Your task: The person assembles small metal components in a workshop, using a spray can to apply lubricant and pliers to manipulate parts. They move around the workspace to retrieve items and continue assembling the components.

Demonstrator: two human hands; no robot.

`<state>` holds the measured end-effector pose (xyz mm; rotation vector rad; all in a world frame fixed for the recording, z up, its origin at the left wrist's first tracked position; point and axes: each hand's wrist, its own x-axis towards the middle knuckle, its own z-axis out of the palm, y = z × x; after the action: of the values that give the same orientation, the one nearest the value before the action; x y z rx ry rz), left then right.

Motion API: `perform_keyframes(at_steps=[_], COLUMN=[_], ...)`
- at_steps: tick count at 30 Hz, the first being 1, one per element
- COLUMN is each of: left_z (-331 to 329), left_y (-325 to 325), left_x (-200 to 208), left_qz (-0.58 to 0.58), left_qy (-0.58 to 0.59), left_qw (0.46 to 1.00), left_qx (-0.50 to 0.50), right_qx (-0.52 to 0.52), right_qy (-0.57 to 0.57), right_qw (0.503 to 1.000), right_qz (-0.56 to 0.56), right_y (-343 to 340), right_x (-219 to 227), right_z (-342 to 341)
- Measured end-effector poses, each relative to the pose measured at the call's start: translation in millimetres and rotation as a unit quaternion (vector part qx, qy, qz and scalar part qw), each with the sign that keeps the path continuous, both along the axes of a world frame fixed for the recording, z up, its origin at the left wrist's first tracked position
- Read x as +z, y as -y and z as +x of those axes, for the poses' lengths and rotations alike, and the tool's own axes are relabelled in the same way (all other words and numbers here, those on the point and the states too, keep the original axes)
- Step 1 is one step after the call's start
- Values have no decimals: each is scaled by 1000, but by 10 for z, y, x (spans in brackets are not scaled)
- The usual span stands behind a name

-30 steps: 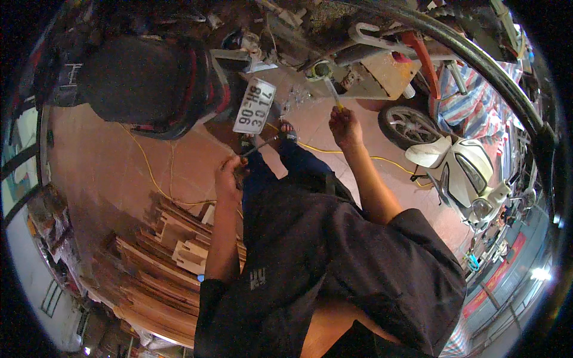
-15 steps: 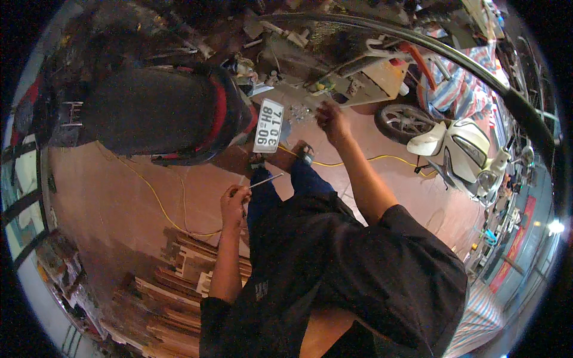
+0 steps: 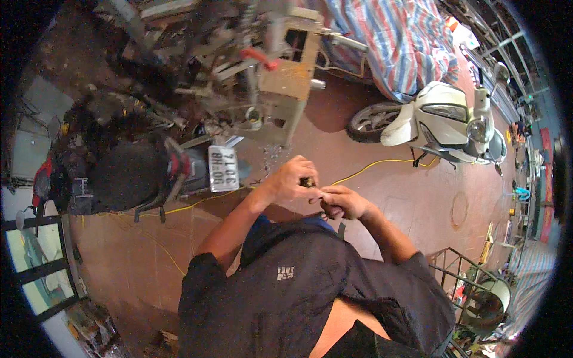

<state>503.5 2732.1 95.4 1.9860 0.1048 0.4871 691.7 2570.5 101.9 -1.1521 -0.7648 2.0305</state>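
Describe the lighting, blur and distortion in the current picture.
Head view, edges: black corners, lines bending toward the rim; head view, upper left: machinery dim and smeared; head view, right: scooter brighter, shadow on the floor beside its wheel; head view, centre: dark piece in the grip of the left hand too small and blurred to identify.

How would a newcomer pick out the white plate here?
Start with the big dark motorcycle seat at the picture's left. Follow it right to the tail, left of the person's left hand. The plate there is a rectangle with dark characters, its white face unlike the dark tail.
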Motion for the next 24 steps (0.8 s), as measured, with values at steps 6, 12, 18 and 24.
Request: perform_keyframes(at_steps=[6, 12, 18, 24], left_z=[2012, 3484, 5062, 6922], left_y=[1152, 2016, 2460, 3070], left_x=[223, 203, 149, 145], left_qz=[-143, -193, -174, -49], left_qy=[-139, -242, -188, -86], left_qw=[979, 947, 931, 905], left_qx=[-32, -89, -262, -414], right_qx=[-271, -398, -541, -655], right_qy=[222, 434, 349, 340], right_qw=[933, 806, 765, 673], right_qz=[77, 64, 12, -42], right_y=[1462, 2398, 3147, 3722], right_x=[102, 105, 83, 88], right_z=[1254, 2302, 3476, 4563])
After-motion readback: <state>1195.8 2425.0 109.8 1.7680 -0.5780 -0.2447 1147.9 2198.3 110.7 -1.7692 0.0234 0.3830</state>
